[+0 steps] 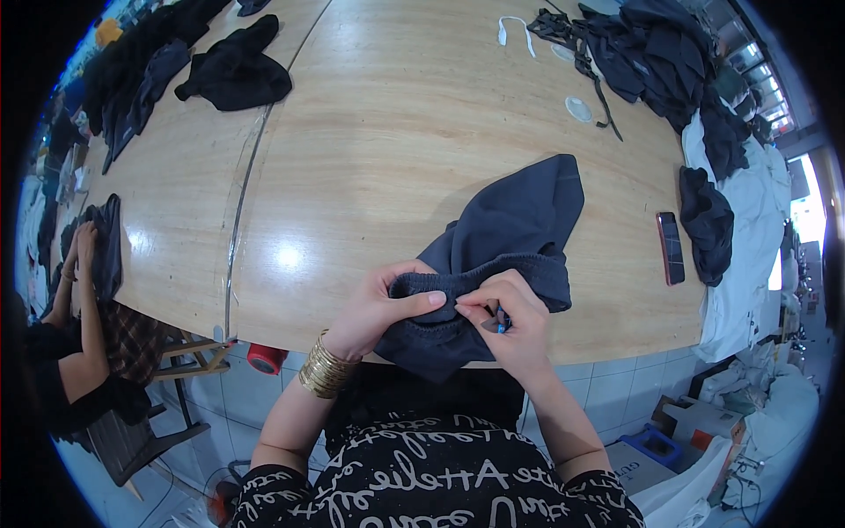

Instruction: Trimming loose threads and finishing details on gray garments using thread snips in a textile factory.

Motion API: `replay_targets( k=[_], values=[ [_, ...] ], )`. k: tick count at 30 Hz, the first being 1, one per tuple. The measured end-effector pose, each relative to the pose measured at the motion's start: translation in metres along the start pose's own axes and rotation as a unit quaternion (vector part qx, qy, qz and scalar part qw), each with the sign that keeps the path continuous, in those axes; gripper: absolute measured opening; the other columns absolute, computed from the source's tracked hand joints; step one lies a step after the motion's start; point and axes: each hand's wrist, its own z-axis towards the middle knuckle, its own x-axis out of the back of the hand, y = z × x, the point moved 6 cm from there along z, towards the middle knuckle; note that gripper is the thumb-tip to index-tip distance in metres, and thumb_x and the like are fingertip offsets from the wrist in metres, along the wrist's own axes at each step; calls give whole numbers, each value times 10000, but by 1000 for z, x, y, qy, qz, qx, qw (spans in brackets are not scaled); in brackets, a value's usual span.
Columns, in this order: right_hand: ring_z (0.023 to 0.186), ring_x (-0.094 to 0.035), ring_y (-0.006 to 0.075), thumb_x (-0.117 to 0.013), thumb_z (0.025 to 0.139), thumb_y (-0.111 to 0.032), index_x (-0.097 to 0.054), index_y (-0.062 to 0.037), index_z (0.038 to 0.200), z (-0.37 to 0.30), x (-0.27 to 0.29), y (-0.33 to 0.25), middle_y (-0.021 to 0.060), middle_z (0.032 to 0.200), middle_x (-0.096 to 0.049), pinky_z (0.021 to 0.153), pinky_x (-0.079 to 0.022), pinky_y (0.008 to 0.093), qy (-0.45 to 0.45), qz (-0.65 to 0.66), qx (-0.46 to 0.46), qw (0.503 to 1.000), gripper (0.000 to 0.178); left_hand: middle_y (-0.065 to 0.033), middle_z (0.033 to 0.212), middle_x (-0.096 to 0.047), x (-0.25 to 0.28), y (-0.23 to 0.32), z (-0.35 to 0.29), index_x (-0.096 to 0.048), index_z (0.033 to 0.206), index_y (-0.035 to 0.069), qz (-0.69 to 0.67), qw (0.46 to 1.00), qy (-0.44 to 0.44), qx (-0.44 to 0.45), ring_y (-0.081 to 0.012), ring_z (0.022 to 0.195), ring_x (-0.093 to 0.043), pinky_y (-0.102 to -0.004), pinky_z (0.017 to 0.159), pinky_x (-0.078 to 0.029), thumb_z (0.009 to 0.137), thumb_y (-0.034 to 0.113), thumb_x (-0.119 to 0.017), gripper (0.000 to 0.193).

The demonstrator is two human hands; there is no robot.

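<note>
A dark navy garment (510,220) with a gathered elastic waistband, which looks like a pair of shorts, lies at the table's near edge. My left hand (396,304) is closed on the waistband, thumb on top and fingers inside the opening. Gold bangles circle that wrist. Close beside it, my right hand (510,321) pinches at the waistband with thumb and forefinger. Tucked in the right palm is a small tool with a blue part (502,324), which looks like thread snips; the fingers hide most of it. Whether a thread is in the pinch is too small to tell.
A phone (671,248) lies at the right, beside a dark cloth (706,224). Dark garments (651,57) pile up at the far right, and a black garment (238,66) lies far left. A seam (242,202) crosses the table. At the left, another person's hands (85,242) hold dark cloth.
</note>
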Motion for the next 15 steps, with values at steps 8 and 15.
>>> replay_targets(
  k=[8,15],
  values=[
    [653,-558,150,-635,836,-77,-593,-39,899,-33,12,17,58,815,-582,622,-448,249,-240,193,-291,906,85,-18,832,-647,2,7,-2,-645,930,-8,13,999,33,7,-63,763,-583,-211,721,-469,819,98,-683,158],
    [726,-584,174,-758,745,-347,-561,-59,1044,-5,27,-8,59,821,-614,675,-471,275,-119,-126,-203,964,460,-37,872,-656,-6,6,-4,-642,972,-12,-6,1000,4,26,-85,797,-596,-222,787,-466,851,122,-655,182]
  ],
)
